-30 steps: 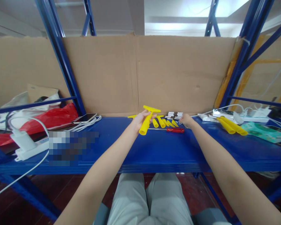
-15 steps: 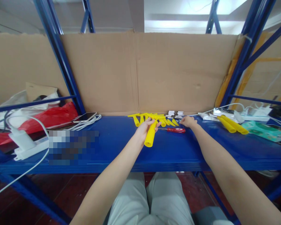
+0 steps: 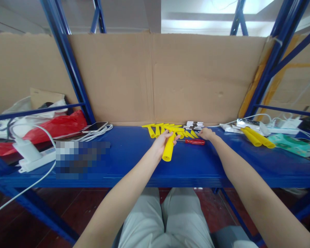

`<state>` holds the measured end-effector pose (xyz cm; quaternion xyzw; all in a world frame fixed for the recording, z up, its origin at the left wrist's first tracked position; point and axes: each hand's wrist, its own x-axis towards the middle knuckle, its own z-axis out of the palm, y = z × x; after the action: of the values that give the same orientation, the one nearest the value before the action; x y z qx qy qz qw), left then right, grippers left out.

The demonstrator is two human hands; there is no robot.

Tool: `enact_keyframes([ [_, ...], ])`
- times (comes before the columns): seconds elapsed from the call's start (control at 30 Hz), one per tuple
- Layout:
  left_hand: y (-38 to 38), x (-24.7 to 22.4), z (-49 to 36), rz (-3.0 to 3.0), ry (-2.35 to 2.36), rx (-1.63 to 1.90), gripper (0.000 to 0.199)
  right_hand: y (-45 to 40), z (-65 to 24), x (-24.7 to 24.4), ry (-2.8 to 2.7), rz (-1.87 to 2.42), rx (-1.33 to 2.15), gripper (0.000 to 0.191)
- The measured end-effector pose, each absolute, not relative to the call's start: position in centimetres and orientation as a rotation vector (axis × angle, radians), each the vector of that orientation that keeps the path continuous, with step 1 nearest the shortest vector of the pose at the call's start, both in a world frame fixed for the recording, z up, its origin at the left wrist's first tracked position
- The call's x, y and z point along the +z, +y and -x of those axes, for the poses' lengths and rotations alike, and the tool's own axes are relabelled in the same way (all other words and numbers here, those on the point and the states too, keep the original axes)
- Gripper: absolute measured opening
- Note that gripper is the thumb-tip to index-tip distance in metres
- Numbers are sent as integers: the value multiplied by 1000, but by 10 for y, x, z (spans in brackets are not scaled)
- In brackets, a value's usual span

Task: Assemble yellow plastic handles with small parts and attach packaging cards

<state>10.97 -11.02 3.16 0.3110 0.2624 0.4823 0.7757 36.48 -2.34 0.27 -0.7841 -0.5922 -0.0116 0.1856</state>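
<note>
Just below the middle of the frame, the left hand (image 3: 161,142) wraps around a yellow handle (image 3: 167,151), best held steady, while right of centre the right hand (image 3: 207,133) bunches its fingers near a red screwdriver (image 3: 195,142), where light, precise fingertips serve well, though whether they pinch anything I cannot tell

Arms (image 3: 243,175) forward, right fingers (image 3: 203,132) seemingly bunched
</note>
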Motion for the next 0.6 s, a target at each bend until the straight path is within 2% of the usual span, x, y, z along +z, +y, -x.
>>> enact_keyframes([
  [0.13, -108, 28, -112, -672, 574, 1044, 46, -28, -359, 6, -1687, 2257, 53, 18],
  [0.43, -103, 20, -116, -695, 639, 1030, 59, -45, -308, 44, -1903, 1564, 142, 24],
  [0.53, -103, 18, -117, -726, 630, 1016, 59, -49, -278, 53, -1995, 1431, 242, 20],
  [0.6, -103, 18, -117, -741, 618, 1012, 58, -49, -264, 55, -2075, 1412, 271, 24],
])
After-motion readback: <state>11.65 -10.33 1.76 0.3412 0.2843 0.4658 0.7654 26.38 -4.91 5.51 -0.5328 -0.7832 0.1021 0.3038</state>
